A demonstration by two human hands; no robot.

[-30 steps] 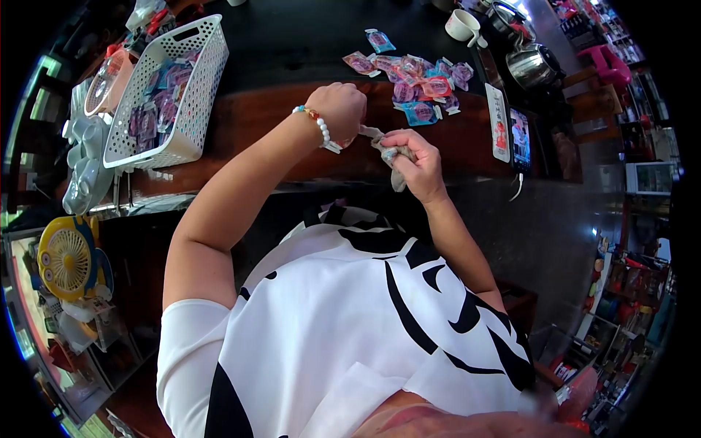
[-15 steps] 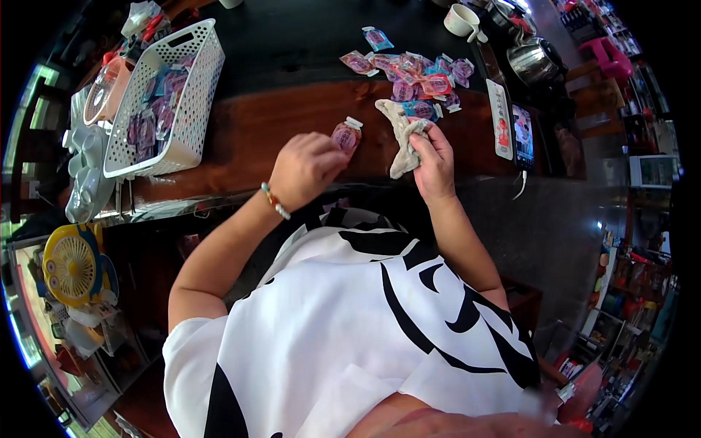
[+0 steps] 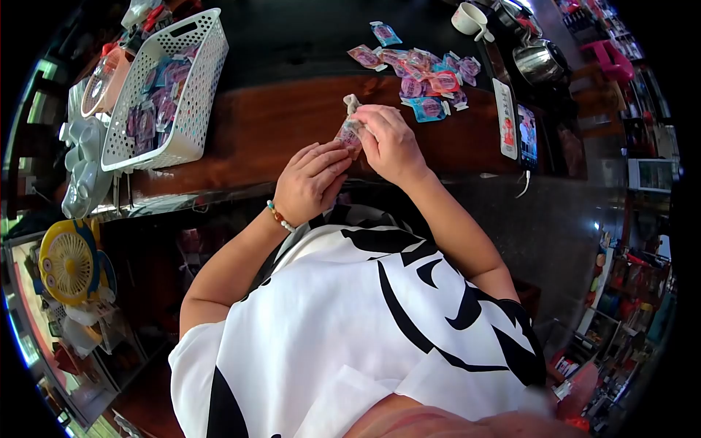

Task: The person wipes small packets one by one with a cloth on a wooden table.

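Reference: white perforated plastic basket (image 3: 197, 106). Right of basket: my left hand (image 3: 312, 179), half curled, fingertips on small pink plastic pouch (image 3: 346, 137); crumpled grey-beige cloth (image 3: 351, 104) against it, pinched by my right hand (image 3: 393, 142). Farther right of basket: heaped pink-and-blue plastic pouches (image 3: 423, 73).

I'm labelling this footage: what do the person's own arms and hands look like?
The left hand and right hand are ungloved. A bracelet of small round white, turquoise and amber beads circles the left wrist; the right wrist shows none. A white short-sleeved top with bold black shapes leaves both forearms bare.
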